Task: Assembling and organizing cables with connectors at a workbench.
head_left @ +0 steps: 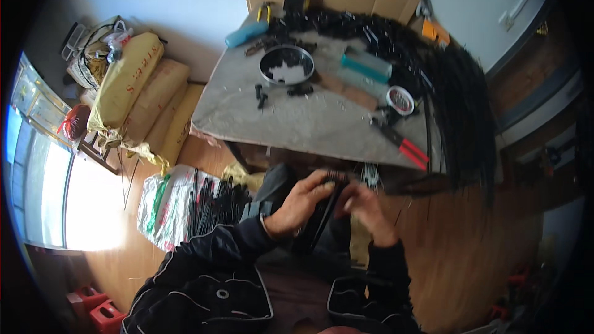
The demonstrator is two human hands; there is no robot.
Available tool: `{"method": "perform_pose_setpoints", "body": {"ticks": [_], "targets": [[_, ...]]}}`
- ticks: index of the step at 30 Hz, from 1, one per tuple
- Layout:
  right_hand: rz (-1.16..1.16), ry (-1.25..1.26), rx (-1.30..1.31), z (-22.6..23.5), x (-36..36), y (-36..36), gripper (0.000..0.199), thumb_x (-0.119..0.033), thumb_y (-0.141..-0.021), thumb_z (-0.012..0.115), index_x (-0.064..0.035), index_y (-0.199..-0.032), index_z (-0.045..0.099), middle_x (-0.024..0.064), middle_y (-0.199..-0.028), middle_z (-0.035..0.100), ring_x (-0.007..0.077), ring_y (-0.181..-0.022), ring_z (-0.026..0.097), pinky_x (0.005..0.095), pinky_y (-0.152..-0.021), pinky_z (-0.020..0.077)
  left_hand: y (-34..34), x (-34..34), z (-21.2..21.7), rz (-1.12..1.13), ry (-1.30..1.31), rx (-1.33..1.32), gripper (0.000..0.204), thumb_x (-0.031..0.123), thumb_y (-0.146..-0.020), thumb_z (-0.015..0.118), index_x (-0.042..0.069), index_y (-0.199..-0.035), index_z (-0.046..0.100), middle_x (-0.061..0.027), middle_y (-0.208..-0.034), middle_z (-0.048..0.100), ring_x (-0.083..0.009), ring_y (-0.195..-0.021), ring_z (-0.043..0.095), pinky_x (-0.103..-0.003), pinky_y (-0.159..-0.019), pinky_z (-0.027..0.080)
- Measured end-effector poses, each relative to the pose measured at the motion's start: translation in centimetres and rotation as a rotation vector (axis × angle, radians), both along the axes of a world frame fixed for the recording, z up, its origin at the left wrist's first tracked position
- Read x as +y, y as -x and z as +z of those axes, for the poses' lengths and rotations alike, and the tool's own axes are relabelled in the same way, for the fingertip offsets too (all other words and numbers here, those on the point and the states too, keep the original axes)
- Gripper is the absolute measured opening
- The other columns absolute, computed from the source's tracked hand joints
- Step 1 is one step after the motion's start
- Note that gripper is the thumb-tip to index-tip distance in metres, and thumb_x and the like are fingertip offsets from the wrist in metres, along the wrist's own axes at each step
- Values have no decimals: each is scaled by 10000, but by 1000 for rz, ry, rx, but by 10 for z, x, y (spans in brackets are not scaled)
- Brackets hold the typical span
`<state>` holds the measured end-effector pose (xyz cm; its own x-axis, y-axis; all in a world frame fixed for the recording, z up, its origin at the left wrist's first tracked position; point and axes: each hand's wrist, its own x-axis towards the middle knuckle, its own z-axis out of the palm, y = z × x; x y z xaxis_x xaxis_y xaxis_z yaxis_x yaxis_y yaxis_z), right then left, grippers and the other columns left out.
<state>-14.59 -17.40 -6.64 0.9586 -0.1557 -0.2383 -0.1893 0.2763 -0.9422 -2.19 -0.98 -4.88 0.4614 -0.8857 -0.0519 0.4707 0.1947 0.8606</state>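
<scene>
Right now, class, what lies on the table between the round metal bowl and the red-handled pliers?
In the head view, between the round metal bowl and the red-handled pliers lies mostly bare grey tabletop, with a few small black pieces beside the bowl.

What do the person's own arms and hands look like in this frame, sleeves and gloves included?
Both hands, the left hand and right hand, are bare, with no gloves. Both forearms wear dark, near-black jacket sleeves reaching the wrists, with thin pale piping lines across the fabric. Whether there are rings or a watch cannot be made out.
</scene>
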Motion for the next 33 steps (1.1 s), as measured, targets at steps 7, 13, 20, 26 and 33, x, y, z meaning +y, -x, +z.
{"method": "perform_pose_setpoints", "body": {"ticks": [7, 13, 20, 26, 33], "targets": [[-156, -92, -81, -7, 65, -17, 287, -148, -923, 579, 11, -1162, 562, 108, -989, 652, 199, -857, 648, 294, -777, 518, -26, 8, 42, -209, -195, 18, 445, 90, -956, 478, 77, -1399, 438, -7, -901, 589, -65, -711, 557, -226, -633, 476], [-115, -455, -112, -5, 62, -29, 308, -122, -960, 476, 37, -1221, 511, 188, -1097, 643, 304, -988, 657, 377, -775, 536, -108, -12, -4, -498, -31, -439, 626, 182, -934, 553, 72, -1481, 269, -54, -924, 652, -157, -721, 653, -252, -593, 524], [-202, -600, 66, 3, 45, -42, 264, -10, -932, 436, 15, -1182, 517, 221, -1147, 610, 391, -1073, 602, 556, -926, 480, -319, -149, 87, 74, -564, -886, 305, 308, -895, 607, 36, -1006, 687, -79, -765, 677, -140, -597, 645, -280, -510, 525], [-183, -703, 64, -24, 21, -40, 299, 11, -944, 391, -33, -1212, 516, 192, -1178, 611, 363, -1114, 591, 546, -993, 440, -419, -240, 26, 520, -666, -1815, 276, 88, -796, 595, 192, -1024, 710, -76, -920, 674, -268, -878, 647, -422, -743, 530], [-178, -700, 136, -37, 3, -44, 296, 0, -927, 404, 13, -1197, 526, 244, -1168, 604, 378, -1072, 617, 474, -936, 493, -439, -270, 6, 367, -673, -2162, 165, 70, -778, 571, 78, -921, 651, -95, -994, 649, -301, -981, 608, -435, -796, 503]]}}
